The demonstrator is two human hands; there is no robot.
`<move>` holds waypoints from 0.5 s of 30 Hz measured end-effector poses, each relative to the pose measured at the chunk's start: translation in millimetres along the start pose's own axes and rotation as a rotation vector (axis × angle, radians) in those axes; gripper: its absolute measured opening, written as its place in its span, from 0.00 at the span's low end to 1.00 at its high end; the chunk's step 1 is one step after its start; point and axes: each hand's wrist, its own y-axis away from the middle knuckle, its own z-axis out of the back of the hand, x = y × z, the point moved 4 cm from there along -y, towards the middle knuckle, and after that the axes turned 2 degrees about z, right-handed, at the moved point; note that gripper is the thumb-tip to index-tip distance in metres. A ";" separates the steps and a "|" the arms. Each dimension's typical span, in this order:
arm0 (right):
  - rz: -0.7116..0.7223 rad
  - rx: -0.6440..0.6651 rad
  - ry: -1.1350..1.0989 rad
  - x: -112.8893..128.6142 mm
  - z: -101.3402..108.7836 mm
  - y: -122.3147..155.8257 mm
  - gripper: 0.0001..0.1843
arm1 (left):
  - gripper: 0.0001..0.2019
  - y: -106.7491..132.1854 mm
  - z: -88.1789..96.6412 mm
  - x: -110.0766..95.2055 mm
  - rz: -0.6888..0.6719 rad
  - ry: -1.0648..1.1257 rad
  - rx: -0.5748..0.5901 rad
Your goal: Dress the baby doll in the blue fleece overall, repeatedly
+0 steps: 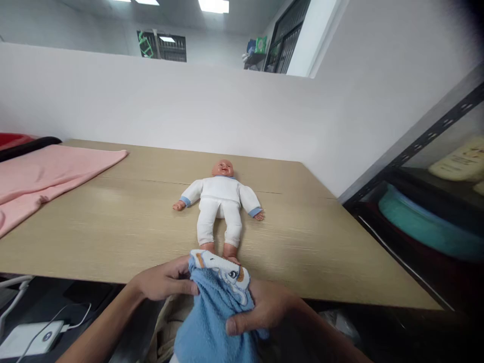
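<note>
A fluffy blue cloth [217, 315], perhaps a piece of baby clothing, hangs bunched at the table's front edge. Its top carries a white animal face with an eye and orange patches. My left hand [168, 279] pinches its upper left side between thumb and fingers. On the other side my right hand [264, 306] grips it, thumb on the front and fingers hidden behind. Just beyond the cloth a baby doll [220, 191] lies on its back, arms spread, in a white outfit with blue cuffs. Its bare feet point toward me, partly covered by the cloth.
The wooden table [313, 237] runs back to a white wall. A pink cloth [49, 174] lies at the left, near a red and black object [26, 143]. On the right, a dark shelf rack holds a teal basin [427, 222] and a pale bottle [459, 160]. A white power bank [32, 339] with cables sits low left.
</note>
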 end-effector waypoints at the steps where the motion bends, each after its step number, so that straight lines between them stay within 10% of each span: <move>1: 0.004 0.019 -0.012 1.1 -0.4 -0.8 0.57 | 0.27 0.2 1.3 5.4 0.014 0.041 -0.026; 5: 0.013 -0.007 -0.075 -1.6 2.3 -1.1 0.60 | 0.26 -0.7 0.0 14.0 0.072 0.059 -0.121; 11: 0.059 -0.186 -0.305 -43.9 3.4 4.0 0.35 | 0.35 -1.0 -16.1 13.6 0.054 0.155 -0.029; 15: 0.010 -0.302 -0.303 -44.9 2.5 6.4 0.41 | 0.27 -4.2 -14.1 20.2 -0.034 0.334 -0.239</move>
